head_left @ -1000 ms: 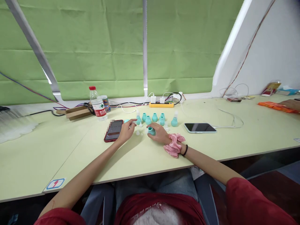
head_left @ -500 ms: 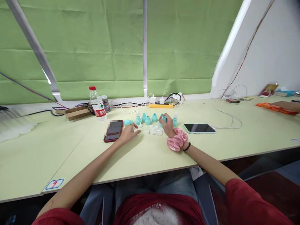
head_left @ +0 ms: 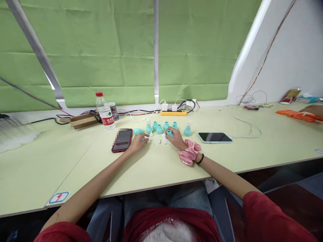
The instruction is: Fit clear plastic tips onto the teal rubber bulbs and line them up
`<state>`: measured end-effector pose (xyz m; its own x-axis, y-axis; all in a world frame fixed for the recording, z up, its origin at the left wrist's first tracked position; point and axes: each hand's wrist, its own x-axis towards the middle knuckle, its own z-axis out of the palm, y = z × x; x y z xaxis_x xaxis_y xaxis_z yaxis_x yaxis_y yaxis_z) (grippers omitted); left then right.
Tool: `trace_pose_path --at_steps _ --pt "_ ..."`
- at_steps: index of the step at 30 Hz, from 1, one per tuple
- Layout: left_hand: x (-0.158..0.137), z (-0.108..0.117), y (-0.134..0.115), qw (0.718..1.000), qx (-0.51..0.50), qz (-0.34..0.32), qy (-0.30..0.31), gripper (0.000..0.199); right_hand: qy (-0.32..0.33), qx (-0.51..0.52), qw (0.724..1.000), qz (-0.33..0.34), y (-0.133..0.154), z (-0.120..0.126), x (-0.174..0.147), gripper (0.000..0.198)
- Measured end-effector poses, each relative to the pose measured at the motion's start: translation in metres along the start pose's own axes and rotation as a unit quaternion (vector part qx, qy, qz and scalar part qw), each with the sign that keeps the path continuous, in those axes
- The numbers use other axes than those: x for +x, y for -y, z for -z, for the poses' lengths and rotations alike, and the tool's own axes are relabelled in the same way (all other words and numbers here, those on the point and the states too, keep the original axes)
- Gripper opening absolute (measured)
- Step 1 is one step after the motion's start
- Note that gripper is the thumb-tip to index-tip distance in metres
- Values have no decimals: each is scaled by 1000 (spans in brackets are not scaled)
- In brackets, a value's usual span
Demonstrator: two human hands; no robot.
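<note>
My right hand [head_left: 177,139], with a pink scrunchie at its wrist, has its fingers wrapped round a teal squeeze bulb [head_left: 170,133], tilted with its open neck up. To its left, my left hand [head_left: 137,144] is low over the table, thumb and index finger closing about a small clear plastic piece [head_left: 143,138]. Between the hands lie small white plastic parts [head_left: 158,141]. Several more teal bulbs [head_left: 159,129] stand behind them in a loose group. One teal bulb [head_left: 138,131] lies on its side beyond my left hand. Another bulb [head_left: 187,131], right of my right hand, carries a clear top.
A red-cased phone [head_left: 122,140] lies left of my left hand, and a pale-cased phone [head_left: 215,137] with a white cable lies at right. Behind stand a water bottle [head_left: 105,112], a can [head_left: 113,111] and a yellow power strip [head_left: 173,113]. Another person's hand [head_left: 313,109] shows at far right.
My right hand has brought its teal bulb left and nearer to me, tipping it. My left hand's fingers have drawn in. The clear-topped bulb at right now shows fully.
</note>
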<state>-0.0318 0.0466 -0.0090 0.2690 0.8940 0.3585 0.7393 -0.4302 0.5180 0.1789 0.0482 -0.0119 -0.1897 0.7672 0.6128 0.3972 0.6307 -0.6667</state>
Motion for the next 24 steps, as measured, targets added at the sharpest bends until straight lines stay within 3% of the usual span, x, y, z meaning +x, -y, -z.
trace_pose_path --at_steps 3,7,13,20,24 --pt "4 10 3 1000 3 0 -26 34 9 -8 1000 1 0 0 0 6" --pt "8 24 6 993 97 18 -65 31 20 -17 1000 9 -1 -1 0 6" --pt "4 21 6 954 285 83 44 34 25 -39 999 19 -1 -1 -1 7" --pt "3 15 2 928 356 86 70 29 24 -65 997 33 -1 -1 -1 7" --pt "2 16 0 932 347 86 65 26 17 -76 996 31 -2 -2 0 7"
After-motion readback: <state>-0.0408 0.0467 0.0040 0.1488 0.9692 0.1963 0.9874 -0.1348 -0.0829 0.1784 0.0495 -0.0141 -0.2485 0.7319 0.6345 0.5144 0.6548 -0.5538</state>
